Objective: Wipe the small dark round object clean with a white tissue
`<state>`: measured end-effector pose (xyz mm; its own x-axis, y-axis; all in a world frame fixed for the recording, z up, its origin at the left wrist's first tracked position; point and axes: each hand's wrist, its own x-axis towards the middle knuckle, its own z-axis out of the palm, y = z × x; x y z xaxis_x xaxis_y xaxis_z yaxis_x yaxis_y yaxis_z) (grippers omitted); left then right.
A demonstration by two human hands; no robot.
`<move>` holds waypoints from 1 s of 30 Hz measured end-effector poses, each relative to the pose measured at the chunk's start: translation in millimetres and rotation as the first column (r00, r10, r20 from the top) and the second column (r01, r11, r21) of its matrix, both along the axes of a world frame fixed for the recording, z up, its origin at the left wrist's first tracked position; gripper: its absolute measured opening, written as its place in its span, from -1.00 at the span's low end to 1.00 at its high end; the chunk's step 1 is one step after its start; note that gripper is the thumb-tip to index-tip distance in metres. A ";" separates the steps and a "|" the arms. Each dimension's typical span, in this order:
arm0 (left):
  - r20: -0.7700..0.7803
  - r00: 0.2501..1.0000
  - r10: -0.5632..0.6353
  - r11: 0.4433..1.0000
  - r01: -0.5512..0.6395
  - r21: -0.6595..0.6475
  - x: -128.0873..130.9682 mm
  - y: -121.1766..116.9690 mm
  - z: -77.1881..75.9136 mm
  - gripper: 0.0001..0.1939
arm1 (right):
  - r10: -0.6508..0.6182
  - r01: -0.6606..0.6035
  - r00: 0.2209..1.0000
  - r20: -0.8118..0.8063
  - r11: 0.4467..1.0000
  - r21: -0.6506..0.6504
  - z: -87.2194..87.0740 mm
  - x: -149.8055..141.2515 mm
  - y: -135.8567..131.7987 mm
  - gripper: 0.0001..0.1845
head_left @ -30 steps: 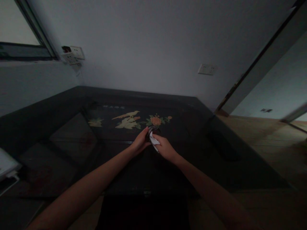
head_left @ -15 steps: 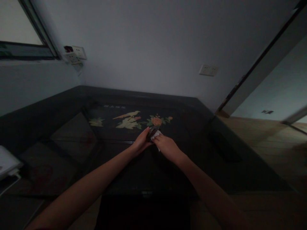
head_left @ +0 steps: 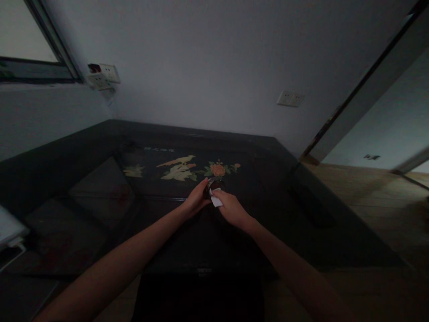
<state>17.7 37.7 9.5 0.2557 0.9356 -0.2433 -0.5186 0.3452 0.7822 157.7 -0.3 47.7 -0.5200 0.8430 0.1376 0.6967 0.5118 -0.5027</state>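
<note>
A small dark, shiny round object [head_left: 216, 182], its kind unclear in the dim light, is gripped at its left side by my left hand [head_left: 196, 199]. My right hand [head_left: 231, 208] is closed on a white tissue [head_left: 216, 201] and holds it against the near side of that object. Both hands are above the dark glossy table [head_left: 187, 241], just short of its inlaid pink flower and pale bird pattern. Fingers and tissue hide part of the round object.
A long dark object [head_left: 311, 208] lies on the table to the right. At the left edge is a white box-like thing [head_left: 11, 228]. Wall sockets [head_left: 290, 99] sit above the table's far edge, and wooden floor [head_left: 362, 192] shows at right.
The right hand has shifted slightly left and down on the round object, and the tissue now hangs lower and shows more of its white face. The left hand keeps its hold.
</note>
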 end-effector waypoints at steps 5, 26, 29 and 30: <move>-0.012 1.000 0.029 0.999 -0.029 -0.019 0.2 -0.7 1.4 -0.69 | -0.053 0.009 0.949 -0.312 0.990 -0.141 -7.3 -3.7 4.3 -0.60; 0.010 1.000 -0.003 0.999 0.003 -0.032 1.9 -0.8 3.1 -0.68 | 0.044 -0.136 0.927 0.372 0.965 0.225 3.3 3.1 1.8 -0.62; 0.031 0.999 -0.020 1.000 0.020 -0.009 1.5 0.4 0.5 -0.66 | 0.052 -0.077 0.982 0.184 0.988 0.132 -1.1 2.2 2.5 -0.58; 0.033 0.999 -0.021 1.000 0.021 0.000 1.1 0.4 0.3 -0.65 | 0.041 -0.050 0.995 0.096 0.994 0.098 -3.4 1.3 3.4 -0.57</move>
<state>18.8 38.1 9.8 0.2836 0.9298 -0.2346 -0.5369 0.3567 0.7646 159.0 3.1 44.4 -0.5722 0.8026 0.1686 0.7132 0.5884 -0.3810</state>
